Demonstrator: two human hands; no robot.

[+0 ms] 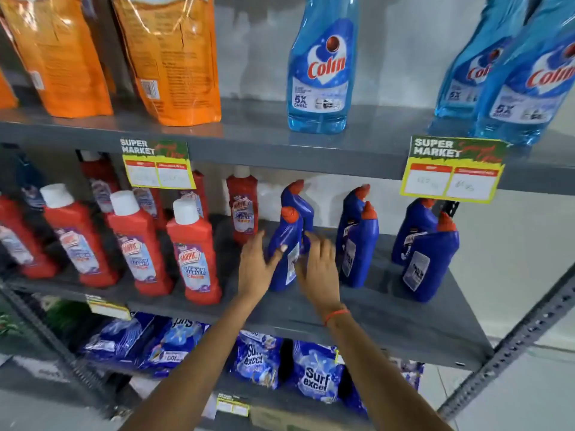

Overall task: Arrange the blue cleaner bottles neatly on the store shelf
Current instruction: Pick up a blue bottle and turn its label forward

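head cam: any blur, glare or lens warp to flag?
Head view: both hands, left hand and right hand, are motion-smeared around the front blue bottle; wide-angle warp bows the shelf edge and leans the orange pouches, which show glare; price tag writing is illegible.

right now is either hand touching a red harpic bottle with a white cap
No, both the left hand and right hand are at the front dark blue bottle with an orange cap.
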